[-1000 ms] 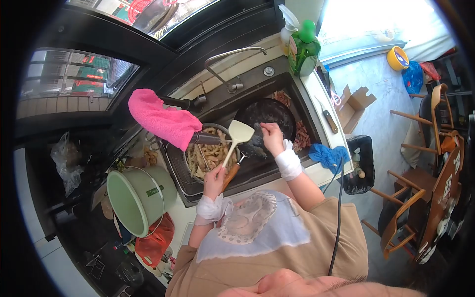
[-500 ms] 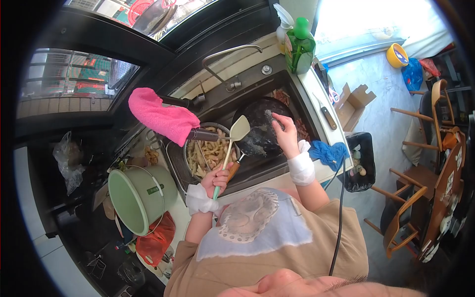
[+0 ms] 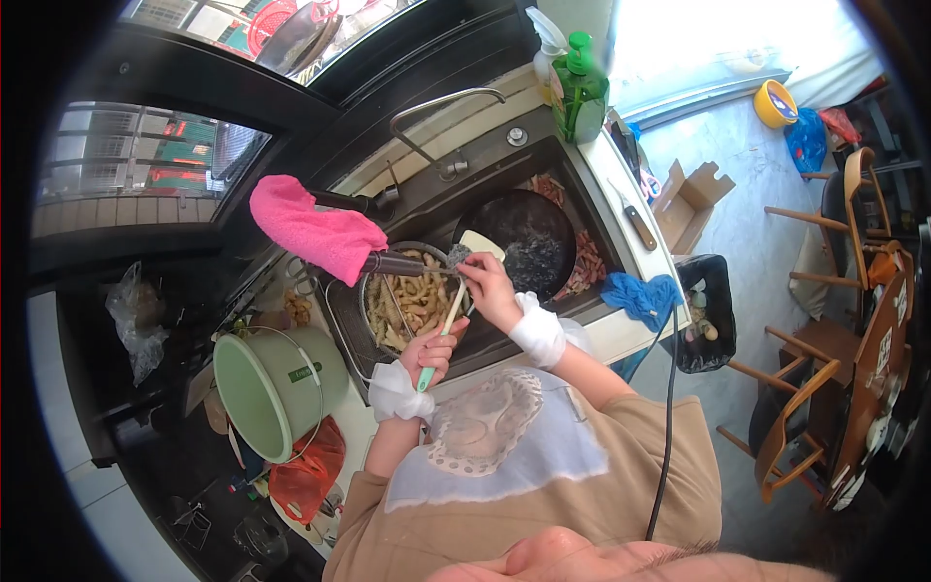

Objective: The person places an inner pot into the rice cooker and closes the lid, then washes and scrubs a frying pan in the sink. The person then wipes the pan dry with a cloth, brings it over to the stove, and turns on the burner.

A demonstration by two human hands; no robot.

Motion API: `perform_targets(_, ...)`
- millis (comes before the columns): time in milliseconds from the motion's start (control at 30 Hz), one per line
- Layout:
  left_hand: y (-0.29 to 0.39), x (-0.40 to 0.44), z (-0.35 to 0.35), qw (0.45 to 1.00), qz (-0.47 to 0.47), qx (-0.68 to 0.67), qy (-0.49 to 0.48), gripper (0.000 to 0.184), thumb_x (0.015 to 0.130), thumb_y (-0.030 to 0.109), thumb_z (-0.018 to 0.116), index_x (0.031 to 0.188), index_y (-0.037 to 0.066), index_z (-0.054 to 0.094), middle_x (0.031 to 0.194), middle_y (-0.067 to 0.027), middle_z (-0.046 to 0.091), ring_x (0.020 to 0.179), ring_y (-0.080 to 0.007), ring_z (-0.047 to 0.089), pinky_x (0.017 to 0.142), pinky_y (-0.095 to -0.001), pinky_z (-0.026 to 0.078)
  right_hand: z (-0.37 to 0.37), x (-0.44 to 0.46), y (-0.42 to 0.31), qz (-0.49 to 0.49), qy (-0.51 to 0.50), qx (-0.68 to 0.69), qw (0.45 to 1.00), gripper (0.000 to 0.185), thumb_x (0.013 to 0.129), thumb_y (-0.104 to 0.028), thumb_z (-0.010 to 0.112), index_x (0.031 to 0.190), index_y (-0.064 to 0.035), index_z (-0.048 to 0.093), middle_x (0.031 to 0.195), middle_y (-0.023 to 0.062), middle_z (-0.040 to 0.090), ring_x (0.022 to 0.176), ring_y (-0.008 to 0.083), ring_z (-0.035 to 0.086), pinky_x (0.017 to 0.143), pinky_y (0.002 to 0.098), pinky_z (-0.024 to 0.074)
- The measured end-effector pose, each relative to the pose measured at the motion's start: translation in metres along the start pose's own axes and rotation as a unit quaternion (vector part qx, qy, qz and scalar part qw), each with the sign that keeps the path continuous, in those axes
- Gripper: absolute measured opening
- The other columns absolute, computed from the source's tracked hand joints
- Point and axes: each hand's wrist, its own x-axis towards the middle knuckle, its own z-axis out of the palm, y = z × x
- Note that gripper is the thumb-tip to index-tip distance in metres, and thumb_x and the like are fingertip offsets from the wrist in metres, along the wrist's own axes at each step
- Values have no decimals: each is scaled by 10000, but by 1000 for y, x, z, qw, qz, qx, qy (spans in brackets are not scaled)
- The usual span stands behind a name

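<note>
My left hand (image 3: 432,354) is closed round the green end of a spatula (image 3: 456,308) with a pale handle and a cream blade. Just above it, my right hand (image 3: 490,289) pinches a grey steel wool scrubber (image 3: 458,254) close against the spatula near its blade. Behind my right hand a black wok (image 3: 514,209) lies in the dark sink (image 3: 582,194), with wet, bubbly water in it. To the left, a pot (image 3: 369,301) full of pale chicken feet (image 3: 407,301) stands in the sink.
A pink cloth (image 3: 315,218) hangs over a dark bar beside the faucet (image 3: 446,165). Reddish meat pieces (image 3: 588,264) lie at the sink's right side. On the counter are a blue cloth (image 3: 640,296), a knife (image 3: 637,225) and a green soap bottle (image 3: 580,92). A green bucket (image 3: 276,388) stands left.
My right hand has moved left from over the wok to the spatula, bringing the scrubber. My left hand no longer holds the wok's wooden handle; the wok now sits lower in the sink.
</note>
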Motion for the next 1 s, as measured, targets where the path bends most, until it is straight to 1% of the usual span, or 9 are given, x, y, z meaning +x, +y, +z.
perform_targets(233,6,-26,-12,998,17,32,52,423,1062,258,360,1398,4,393,657,37,337,471,-52,344,412,-205,346,-35,17,62,101,114,-85,985,307,737,23,677,1036,-40,708,1059,178,612,986,352,598,876,396,487)
perform_targets(300,4,-22,-20,873,172,399,222,382,1043,278,430,1349,57,492,658,58,373,467,-42,348,415,-187,326,-58,16,57,113,119,-85,983,289,762,2,694,1049,-37,706,1075,184,604,987,352,601,875,391,491)
perform_targets(333,-2,-16,-20,874,174,397,220,382,1043,278,430,1349,57,492,658,58,373,467,-42,348,415,-187,326,-69,17,51,132,117,-79,981,280,778,-20,702,1057,-43,704,1092,179,598,1001,348,597,876,385,492)
perform_targets(400,-15,-4,-19,715,261,556,335,330,1009,283,516,1275,98,580,655,67,431,467,-36,353,422,-175,311,-85,19,43,118,122,-88,982,277,793,-43,703,1069,-59,705,1107,172,598,1015,340,594,880,383,489)
perform_targets(633,-15,-19,-51,563,345,681,316,279,969,226,582,1185,67,658,643,23,554,506,-58,470,464,-205,365,-115,23,6,96,109,-78,986,274,813,-79,701,1086,-80,702,1121,155,605,1053,320,587,909,373,479)
perform_targets(700,-22,-40,-58,393,340,796,310,279,952,199,601,1174,42,664,653,-12,594,559,-73,541,522,-232,424,-119,22,-1,63,97,-95,989,272,817,-80,698,1088,-81,701,1122,152,609,1058,314,588,914,371,477)
perform_targets(867,-53,-85,-93,460,399,719,333,263,941,179,618,1151,32,676,635,-12,584,583,-69,533,549,-243,438,-116,12,-23,35,53,-89,994,260,829,-80,684,1089,-76,704,1099,130,633,1063,280,590,922,359,476)
perform_targets(933,-52,-100,-124,504,417,693,302,263,955,199,605,1153,48,687,624,49,542,547,-33,458,491,-217,368,-113,4,-25,23,37,-96,994,265,829,-65,678,1092,-78,707,1098,123,638,1061,271,590,924,354,473)
perform_targets(1000,-56,-117,-156,500,470,664,297,249,960,183,598,1149,49,690,625,52,528,554,-33,447,496,-218,367,-109,-4,-31,21,14,-98,995,260,834,-77,679,1093,-76,707,1101,125,641,1060,266,590,931,352,468)
